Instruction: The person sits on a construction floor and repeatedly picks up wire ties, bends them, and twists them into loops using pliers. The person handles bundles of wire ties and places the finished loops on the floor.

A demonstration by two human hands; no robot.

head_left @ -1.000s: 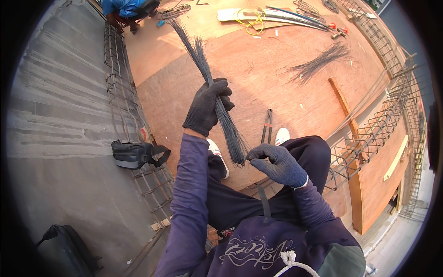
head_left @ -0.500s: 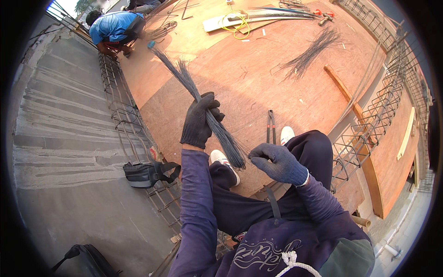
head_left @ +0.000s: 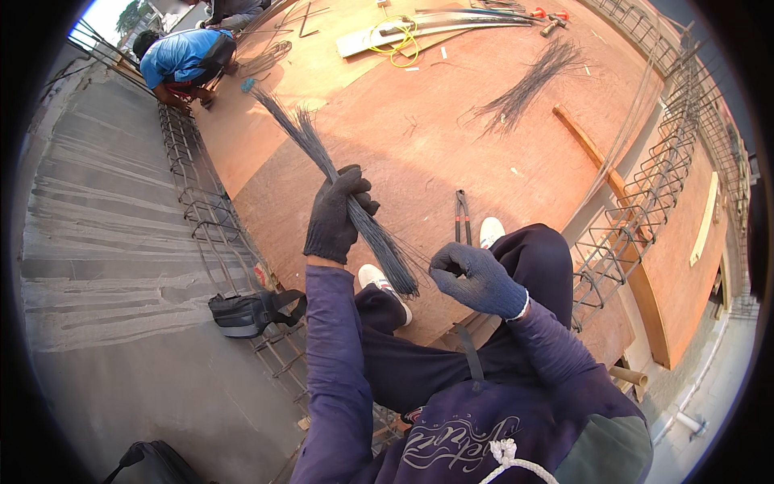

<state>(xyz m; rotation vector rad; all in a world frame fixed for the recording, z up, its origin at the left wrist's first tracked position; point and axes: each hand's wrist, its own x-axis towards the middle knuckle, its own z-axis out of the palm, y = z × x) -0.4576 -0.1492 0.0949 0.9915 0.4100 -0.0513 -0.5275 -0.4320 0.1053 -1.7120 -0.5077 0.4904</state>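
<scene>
My left hand (head_left: 333, 216), in a black knit glove, is closed around the middle of a bundle of thin dark tie wire (head_left: 377, 248). The bundle slants from upper left to lower right, with its far end fanned out and a bluish piece at the tip. My right hand (head_left: 477, 280), in a dark blue-grey glove, is beside the near end, its thumb and fingers pinched together. A few fine strands stray from the bundle to its fingertips. Beyond my right hand, pincers (head_left: 462, 216) with red-marked handles lie on the plywood, by my white shoe.
Plywood decking (head_left: 387, 137) stretches ahead, with another wire pile (head_left: 532, 85), a yellow cable (head_left: 395, 48) and a hammer (head_left: 553, 27). Rebar cages (head_left: 205, 210) run along the left and right sides. A black bag (head_left: 242, 313) rests at left. A person in blue (head_left: 187, 60) crouches far left.
The view has shifted slightly, so the scene sits further left. My right hand's thumb and fingers have curled into a rounder pinch beside the strands. My left hand keeps its hold.
</scene>
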